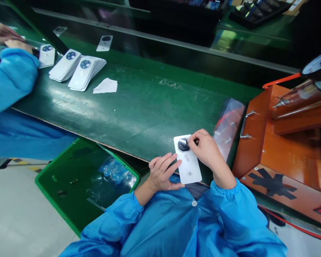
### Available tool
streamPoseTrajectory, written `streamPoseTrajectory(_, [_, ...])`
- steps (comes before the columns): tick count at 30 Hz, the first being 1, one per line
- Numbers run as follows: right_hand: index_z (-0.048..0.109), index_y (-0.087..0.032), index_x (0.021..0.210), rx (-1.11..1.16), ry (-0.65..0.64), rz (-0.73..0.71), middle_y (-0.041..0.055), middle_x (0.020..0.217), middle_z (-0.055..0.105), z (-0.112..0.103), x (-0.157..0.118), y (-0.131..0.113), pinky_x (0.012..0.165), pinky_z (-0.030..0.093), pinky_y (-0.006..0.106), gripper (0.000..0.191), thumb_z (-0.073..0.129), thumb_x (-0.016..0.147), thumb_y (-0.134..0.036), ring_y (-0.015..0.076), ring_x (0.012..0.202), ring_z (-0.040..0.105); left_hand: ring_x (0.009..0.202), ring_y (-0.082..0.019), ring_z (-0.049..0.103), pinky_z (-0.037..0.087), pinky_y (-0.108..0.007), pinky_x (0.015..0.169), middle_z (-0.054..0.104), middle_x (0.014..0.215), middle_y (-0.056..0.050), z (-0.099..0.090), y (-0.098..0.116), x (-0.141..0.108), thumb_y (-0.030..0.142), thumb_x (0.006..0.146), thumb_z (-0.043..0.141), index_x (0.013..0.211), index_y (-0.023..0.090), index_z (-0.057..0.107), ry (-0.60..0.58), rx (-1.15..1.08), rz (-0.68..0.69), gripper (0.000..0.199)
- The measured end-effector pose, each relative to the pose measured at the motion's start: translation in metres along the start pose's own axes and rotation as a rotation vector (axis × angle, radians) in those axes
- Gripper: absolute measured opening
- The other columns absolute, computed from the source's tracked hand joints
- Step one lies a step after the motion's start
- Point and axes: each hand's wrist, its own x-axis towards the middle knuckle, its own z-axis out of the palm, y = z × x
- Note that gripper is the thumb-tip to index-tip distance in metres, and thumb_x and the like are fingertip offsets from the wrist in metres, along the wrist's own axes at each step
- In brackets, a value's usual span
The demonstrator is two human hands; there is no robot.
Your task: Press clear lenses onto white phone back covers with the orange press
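My left hand [163, 173] grips a white phone back panel [191, 169] by its left edge, fingers along the side and thumb beneath the lower corner. The panel tilts up in front of my chest, its round dark camera window [183, 145] toward the top and two greyish marks lower down. At the window's right rim, my right hand [203, 146] pinches with thumb and forefinger. Something small and dark shows by those fingertips, too small to name.
Two stacks of white phone panels [81, 76] stand on the green bench [139, 110], beside a torn white paper [105, 86]. A co-worker's hands [9, 37] are at far left. An orange machine [256, 142] borders the right; a green bin [77, 178] sits below the bench edge.
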Motion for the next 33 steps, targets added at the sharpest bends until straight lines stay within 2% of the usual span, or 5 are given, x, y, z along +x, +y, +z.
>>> streamPoseTrajectory(15, [0.068, -0.013, 0.117, -0.157, 0.205, -0.104, 0.0161, 0.116, 0.059, -0.011, -0.036, -0.009, 0.098, 0.050, 0.046, 0.031, 0.062, 0.093, -0.033, 0.0301, 0.112, 0.058, 0.122, -0.032, 0.065, 0.033, -0.045, 0.101, 0.071, 0.133, -0.009, 0.001, -0.001, -0.003, 0.085, 0.071, 0.064, 0.146, 0.030, 0.057, -0.023, -0.011, -0.034, 0.093])
streamPoseTrajectory(21, [0.047, -0.019, 0.148, -0.340, -0.148, -0.337, 0.0109, 0.149, 0.052, -0.020, -0.122, -0.019, 0.111, 0.047, 0.050, 0.064, 0.071, 0.092, -0.038, 0.0312, 0.135, 0.048, 0.126, -0.035, 0.059, 0.037, -0.050, 0.100, 0.068, 0.131, -0.018, -0.021, 0.007, 0.009, 0.067, 0.093, 0.049, 0.139, 0.017, 0.059, -0.081, -0.108, -0.023, 0.069])
streamPoseTrajectory(25, [0.063, -0.012, 0.126, -0.496, 0.106, -0.519, 0.0093, 0.129, 0.067, -0.018, -0.143, -0.016, 0.095, 0.055, 0.041, 0.029, 0.047, 0.104, -0.020, 0.0238, 0.125, 0.056, 0.114, -0.034, 0.060, 0.041, -0.050, 0.097, 0.065, 0.121, -0.019, -0.032, 0.011, 0.028, 0.057, 0.096, 0.052, 0.129, 0.013, 0.063, -0.059, -0.256, 0.072, 0.055])
streamPoseTrajectory(30, [0.066, -0.009, 0.125, -0.444, 0.493, -0.579, 0.0105, 0.129, 0.069, -0.072, -0.187, -0.004, 0.098, 0.052, 0.041, 0.034, 0.040, 0.104, -0.013, 0.0240, 0.132, 0.056, 0.116, -0.028, 0.055, 0.044, -0.045, 0.100, 0.057, 0.126, -0.015, -0.053, 0.045, 0.090, 0.056, 0.104, 0.036, 0.126, 0.019, 0.062, 0.105, -0.656, -0.041, 0.051])
streamPoseTrajectory(33, [0.065, -0.006, 0.129, -0.559, 0.695, -0.466, 0.0168, 0.130, 0.067, -0.106, -0.220, 0.021, 0.099, 0.050, 0.044, 0.036, 0.052, 0.096, -0.005, 0.0295, 0.132, 0.057, 0.115, -0.020, 0.058, 0.047, -0.034, 0.099, 0.059, 0.123, -0.008, -0.056, 0.083, 0.146, 0.033, 0.102, 0.049, 0.119, 0.024, 0.065, -0.119, -0.853, -0.038, 0.024])
